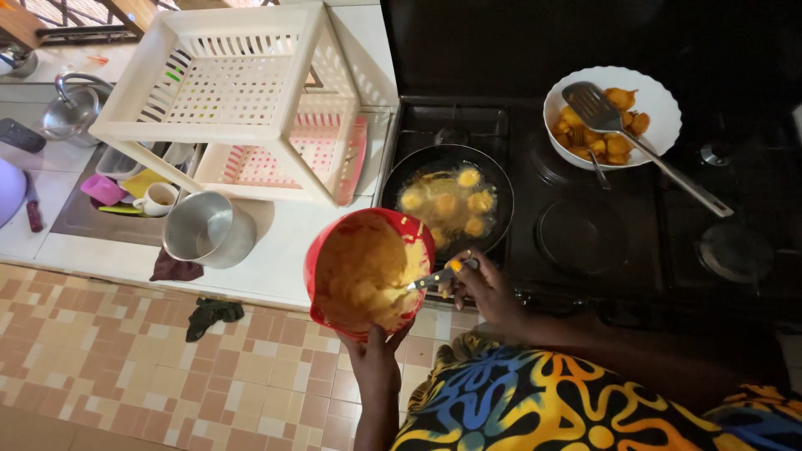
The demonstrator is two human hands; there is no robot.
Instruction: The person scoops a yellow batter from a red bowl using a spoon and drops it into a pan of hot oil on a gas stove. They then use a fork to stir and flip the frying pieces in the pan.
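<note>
My left hand point(373, 346) grips the near rim of a red bowl point(327, 242) holding yellow batter point(368, 269), tilted up beside the stove. My right hand point(481, 286) holds a spoon point(434, 276) by its handle, its tip dipped into the batter. Just beyond the bowl a black frying pan point(448, 159) sits on the front left burner, with several yellow batter balls point(458, 201) frying in oil.
A white bowl point(660, 96) of browned fritters with a metal slotted spatula point(643, 149) across it rests on the black stove point(585, 217). A white plastic rack point(242, 100), a metal pot point(209, 230), a sink point(92, 213) with cups and dark cloths on the tiled floor lie left.
</note>
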